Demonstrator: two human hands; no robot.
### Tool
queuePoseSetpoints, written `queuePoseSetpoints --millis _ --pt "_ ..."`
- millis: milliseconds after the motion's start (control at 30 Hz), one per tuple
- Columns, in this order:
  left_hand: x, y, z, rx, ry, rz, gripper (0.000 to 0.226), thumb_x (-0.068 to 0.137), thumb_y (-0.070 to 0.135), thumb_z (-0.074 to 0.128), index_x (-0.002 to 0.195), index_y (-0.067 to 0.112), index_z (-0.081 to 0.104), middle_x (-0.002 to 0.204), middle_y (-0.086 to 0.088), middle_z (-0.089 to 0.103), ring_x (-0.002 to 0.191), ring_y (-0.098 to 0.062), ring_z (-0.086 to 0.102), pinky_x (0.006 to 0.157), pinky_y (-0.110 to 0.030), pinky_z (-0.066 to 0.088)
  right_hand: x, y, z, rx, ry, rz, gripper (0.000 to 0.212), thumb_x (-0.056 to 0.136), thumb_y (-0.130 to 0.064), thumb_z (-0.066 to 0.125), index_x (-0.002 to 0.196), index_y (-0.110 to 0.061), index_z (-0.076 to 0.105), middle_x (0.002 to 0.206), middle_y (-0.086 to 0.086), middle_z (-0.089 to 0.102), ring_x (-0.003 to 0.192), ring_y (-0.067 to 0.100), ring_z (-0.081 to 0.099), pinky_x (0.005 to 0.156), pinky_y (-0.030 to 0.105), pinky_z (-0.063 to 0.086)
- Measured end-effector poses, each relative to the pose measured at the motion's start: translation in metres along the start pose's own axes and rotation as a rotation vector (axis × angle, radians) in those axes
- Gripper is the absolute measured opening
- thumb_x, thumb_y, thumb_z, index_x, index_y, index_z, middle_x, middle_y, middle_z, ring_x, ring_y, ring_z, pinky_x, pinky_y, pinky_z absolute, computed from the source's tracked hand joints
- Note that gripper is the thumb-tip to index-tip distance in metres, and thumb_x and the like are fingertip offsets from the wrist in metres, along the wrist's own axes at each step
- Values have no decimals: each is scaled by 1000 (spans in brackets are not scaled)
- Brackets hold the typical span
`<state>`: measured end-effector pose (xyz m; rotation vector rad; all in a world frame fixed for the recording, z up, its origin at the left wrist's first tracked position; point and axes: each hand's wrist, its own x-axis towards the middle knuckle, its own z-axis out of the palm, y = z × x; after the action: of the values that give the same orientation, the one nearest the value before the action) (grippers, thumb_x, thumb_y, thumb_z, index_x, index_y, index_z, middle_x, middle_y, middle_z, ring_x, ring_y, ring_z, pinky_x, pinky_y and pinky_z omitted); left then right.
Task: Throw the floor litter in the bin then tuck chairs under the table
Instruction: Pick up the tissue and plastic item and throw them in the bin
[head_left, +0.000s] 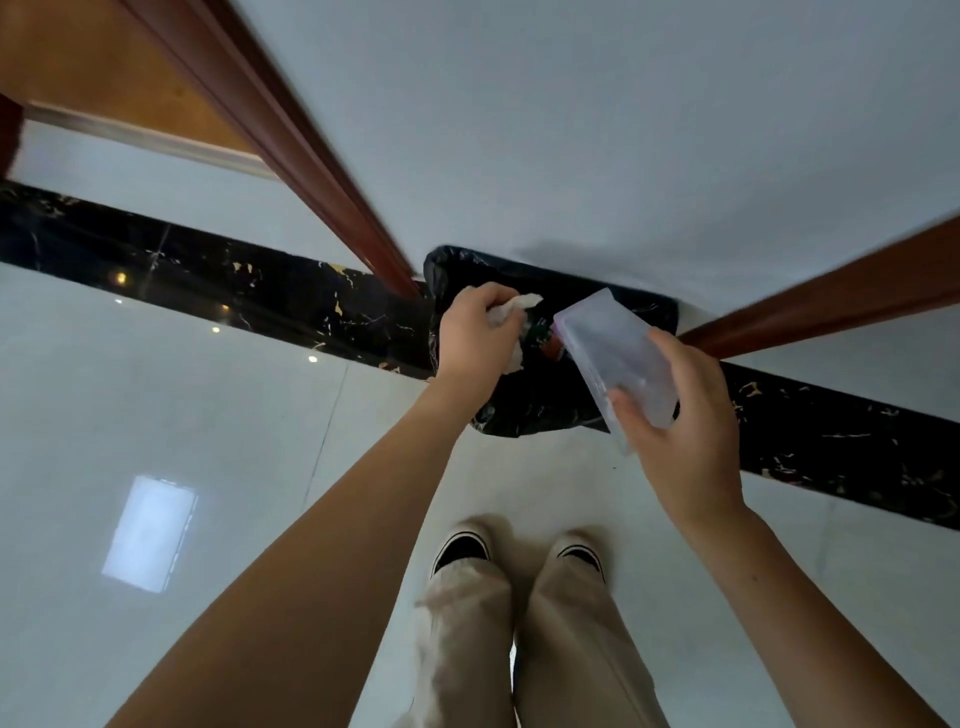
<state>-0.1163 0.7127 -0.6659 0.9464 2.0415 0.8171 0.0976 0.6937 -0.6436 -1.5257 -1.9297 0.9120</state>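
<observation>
A bin lined with a black bag (524, 415) stands on the floor against the white wall, straight ahead of my feet. My left hand (475, 338) is over the bin's left side, closed on crumpled white tissue (511, 309). Above the bin's right side, my right hand (685, 441) grips a clear plastic box (613, 353), tilted with its far end toward the bin's mouth. Some coloured litter (545, 338) lies inside the bag between the two hands. No chairs or table are in view.
A reddish wooden door frame (291, 135) runs from the upper left down to the bin, with an orange wooden door (104, 57) beyond it. Another reddish wooden trim (841, 296) comes in from the right. A black marble strip (208, 280) crosses the glossy white floor.
</observation>
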Motion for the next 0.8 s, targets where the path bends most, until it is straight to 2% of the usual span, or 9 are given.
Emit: queuePoseSetpoints --millis 133,233,300,400,500,600,667,800 --pt "-1 -6 5 48 -69 39 30 86 19 70 115 18 66 110 5 62 96 -5 54 81 -9 41 4 6 6 12 43 39 58 88 -18 75 139 -11 49 130 -4 49 123 7 46 101 10 35" --pt "-12 -8 -8 96 -64 144 40 81 15 74 120 17 65 117 5 62 104 -6 56 87 -4 38 8 -1 2 0 30 20 58 87 -17 75 139 -10 49 131 2 51 124 11 47 103 13 37" --pt "-17 -13 -17 174 8 204 45 79 14 75 123 13 64 125 0 60 115 -13 54 97 -13 38 13 -8 -1 -10 -8 -24 57 88 -17 74 138 -9 49 132 2 50 125 15 48 105 22 40" --pt "-24 -26 -27 269 86 214 61 78 18 75 135 14 54 140 -2 49 130 -20 42 107 -26 33 28 -14 1 -15 -100 -100 55 88 -15 73 138 -9 50 132 2 50 125 20 48 106 33 42" --pt "-27 -40 -31 286 86 158 69 81 24 74 143 16 44 147 -1 41 135 -18 35 112 -32 31 47 -14 15 2 -171 -157 55 86 -15 74 137 -8 52 129 8 52 123 20 49 106 32 41" --pt "-23 -53 -29 241 126 144 69 82 28 74 143 13 44 148 -3 40 137 -18 35 113 -35 32 62 -10 34 1 -209 -193 57 84 -11 76 135 -10 53 128 6 53 121 20 50 106 26 39" --pt "-20 -62 -26 196 143 126 71 82 28 74 143 12 43 148 -3 40 137 -17 35 113 -30 31 70 -2 47 -1 -279 -182 58 83 -11 76 136 -13 52 130 5 53 122 19 50 107 27 40" --pt "-20 -77 -25 146 142 123 69 82 25 75 142 11 43 145 0 43 132 -9 39 101 1 22 76 12 67 -86 -394 -183 61 82 -14 76 137 -21 52 130 -1 53 117 22 50 103 31 42"
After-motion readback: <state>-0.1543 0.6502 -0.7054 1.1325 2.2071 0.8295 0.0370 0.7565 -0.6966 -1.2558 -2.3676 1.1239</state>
